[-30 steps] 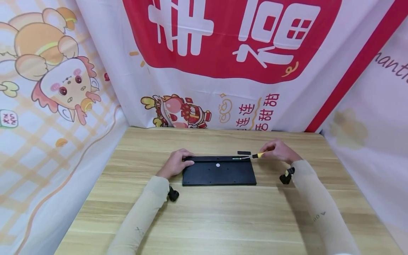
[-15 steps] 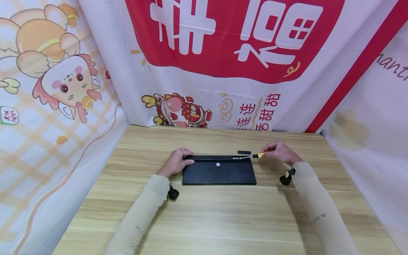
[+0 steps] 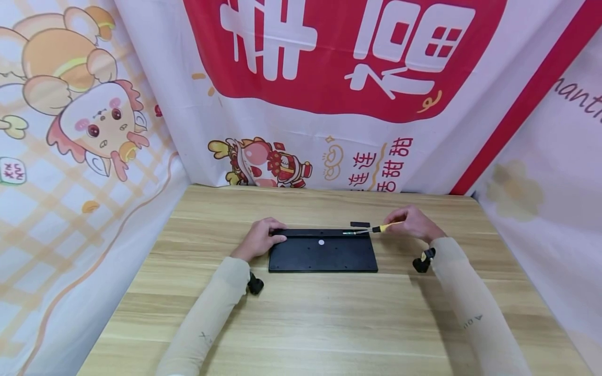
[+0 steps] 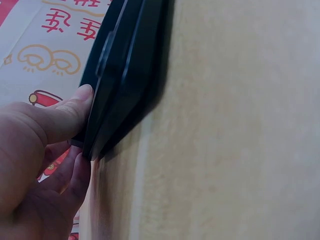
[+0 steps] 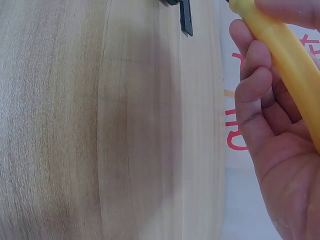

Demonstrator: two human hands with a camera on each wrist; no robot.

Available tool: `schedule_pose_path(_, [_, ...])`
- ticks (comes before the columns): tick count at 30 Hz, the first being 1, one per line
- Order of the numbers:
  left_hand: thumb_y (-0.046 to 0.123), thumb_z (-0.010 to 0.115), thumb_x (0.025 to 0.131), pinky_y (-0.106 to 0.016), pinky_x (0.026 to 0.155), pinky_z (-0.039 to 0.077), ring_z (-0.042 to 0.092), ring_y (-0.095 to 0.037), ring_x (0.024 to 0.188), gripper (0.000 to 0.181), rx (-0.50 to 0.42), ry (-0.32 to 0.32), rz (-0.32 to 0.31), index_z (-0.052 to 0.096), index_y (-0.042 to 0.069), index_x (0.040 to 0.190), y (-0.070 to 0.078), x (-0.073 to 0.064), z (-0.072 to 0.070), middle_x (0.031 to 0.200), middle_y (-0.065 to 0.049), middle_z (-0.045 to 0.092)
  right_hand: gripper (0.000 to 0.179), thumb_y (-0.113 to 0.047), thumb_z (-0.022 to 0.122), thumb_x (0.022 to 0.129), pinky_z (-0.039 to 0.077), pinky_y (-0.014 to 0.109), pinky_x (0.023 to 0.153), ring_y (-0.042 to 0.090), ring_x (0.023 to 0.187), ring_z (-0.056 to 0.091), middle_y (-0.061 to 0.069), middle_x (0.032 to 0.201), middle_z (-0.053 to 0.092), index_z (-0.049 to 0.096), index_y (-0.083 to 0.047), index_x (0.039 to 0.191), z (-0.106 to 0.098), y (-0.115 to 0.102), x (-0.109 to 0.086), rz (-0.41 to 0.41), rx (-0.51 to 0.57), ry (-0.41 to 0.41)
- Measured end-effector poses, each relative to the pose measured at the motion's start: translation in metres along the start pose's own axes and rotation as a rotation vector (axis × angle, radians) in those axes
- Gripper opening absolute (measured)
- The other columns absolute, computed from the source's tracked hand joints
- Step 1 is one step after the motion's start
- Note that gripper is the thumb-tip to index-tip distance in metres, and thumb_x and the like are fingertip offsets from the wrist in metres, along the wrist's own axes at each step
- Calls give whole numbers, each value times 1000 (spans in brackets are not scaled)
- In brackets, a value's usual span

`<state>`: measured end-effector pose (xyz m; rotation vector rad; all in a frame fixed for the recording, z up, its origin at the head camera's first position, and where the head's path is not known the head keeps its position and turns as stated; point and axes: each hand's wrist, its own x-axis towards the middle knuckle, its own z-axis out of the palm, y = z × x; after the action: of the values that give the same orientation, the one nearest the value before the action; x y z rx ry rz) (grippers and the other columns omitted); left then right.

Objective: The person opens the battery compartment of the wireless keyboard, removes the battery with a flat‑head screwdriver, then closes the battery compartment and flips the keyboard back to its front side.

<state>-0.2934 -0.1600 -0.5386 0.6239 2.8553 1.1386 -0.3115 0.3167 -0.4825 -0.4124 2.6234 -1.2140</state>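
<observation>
A slim black keyboard point(image 3: 324, 257) lies with its underside up on the table, a round white sticker near its middle. My left hand point(image 3: 257, 241) grips its far left corner, thumb on top and fingers at the edge, as the left wrist view shows at the keyboard's end point(image 4: 120, 75). Between the fingers and thumb of my right hand point(image 3: 415, 224) is a yellow-handled screwdriver point(image 3: 383, 228). Its metal shaft points left, its tip at a small green-and-silver battery point(image 3: 349, 233) in the raised strip along the far edge. The yellow handle point(image 5: 287, 55) fills the right wrist view's upper right.
A small black cover point(image 3: 360, 224) lies on the table just behind the keyboard's far right part. The wooden table point(image 3: 320, 324) meets a printed cloth point(image 3: 329, 104) at the back, with more cloth at both sides. Each wrist carries a small black camera point(image 3: 255, 285).
The head view shifts slightly. Both hands, the keyboard and the screwdriver stay practically in place, the tip still at the battery.
</observation>
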Motion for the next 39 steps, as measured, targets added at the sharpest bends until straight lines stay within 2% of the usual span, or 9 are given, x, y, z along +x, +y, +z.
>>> schedule_pose_path(7, [20, 80, 96, -46, 101, 55, 68, -26, 114, 30, -3, -1, 1, 79, 13, 125, 3, -1, 1, 121, -7, 74, 26, -24, 85, 90, 50, 33, 90, 23, 104, 65, 14, 117, 78, 82, -9, 110, 3, -12, 3, 17, -33, 7])
schedule_pose_path(12, [20, 80, 96, -47, 103, 55, 68, -26, 116, 30, -5, -14, 10, 79, 14, 125, 5, 0, 4, 121, -7, 74, 24, -25, 85, 90, 51, 34, 89, 22, 103, 66, 11, 115, 79, 83, -11, 109, 5, -20, 12, -12, -99, -18])
schedule_pose_path(23, [20, 80, 96, -46, 105, 54, 68, -26, 118, 30, -6, -20, 1, 79, 13, 125, 7, 0, 3, 123, -7, 74, 8, -16, 82, 90, 54, 37, 87, 24, 95, 68, 8, 103, 80, 83, -13, 98, -20, -27, 9, -34, -164, -44])
schedule_pose_path(28, [19, 79, 97, -48, 105, 54, 68, -27, 119, 30, -20, -25, -2, 78, 12, 126, 9, 0, 0, 124, -8, 74, 8, -11, 82, 88, 56, 33, 85, 21, 95, 69, 6, 101, 80, 83, -15, 95, -25, -31, 9, -38, -212, -57])
schedule_pose_path(39, [18, 79, 96, -48, 104, 54, 67, -27, 117, 29, -33, -25, -5, 79, 14, 126, 9, -1, 1, 122, -7, 74, 10, -8, 84, 84, 57, 28, 79, 17, 85, 70, 3, 92, 80, 84, -15, 90, -17, -32, 15, -115, -238, -80])
